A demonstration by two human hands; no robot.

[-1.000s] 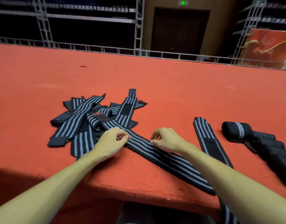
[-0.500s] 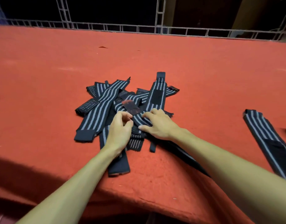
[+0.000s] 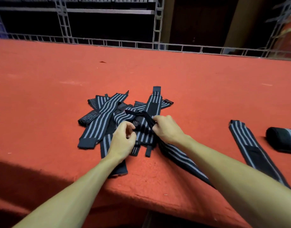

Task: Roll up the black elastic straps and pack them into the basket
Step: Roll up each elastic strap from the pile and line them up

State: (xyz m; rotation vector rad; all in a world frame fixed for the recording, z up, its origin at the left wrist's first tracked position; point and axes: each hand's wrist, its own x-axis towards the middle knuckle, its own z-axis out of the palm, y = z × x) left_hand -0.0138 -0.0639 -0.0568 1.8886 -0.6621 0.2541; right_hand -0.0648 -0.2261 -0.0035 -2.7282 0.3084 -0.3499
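A heap of black elastic straps with grey stripes [image 3: 107,112] lies in the middle of the red table [image 3: 199,89]. My right hand [image 3: 167,129] grips the end of one strap [image 3: 141,115] and holds it lifted over the heap; the rest of that strap trails under my right forearm toward the table's front edge. Just left of it, my left hand [image 3: 123,142] hovers over the heap with fingers curled and thumb near the fingertips; whether it pinches anything is unclear. No basket is in view.
One flat strap [image 3: 250,145] lies apart at the right. Beside it, at the right edge of the view, sits a rolled strap [image 3: 282,139]. A metal railing [image 3: 157,45] runs behind the table's far edge. The front edge is close below my forearms.
My right hand has closed on the strap's end and raised it off the heap. My left hand has lifted slightly, and the view has swung right, showing the rolled strap again.
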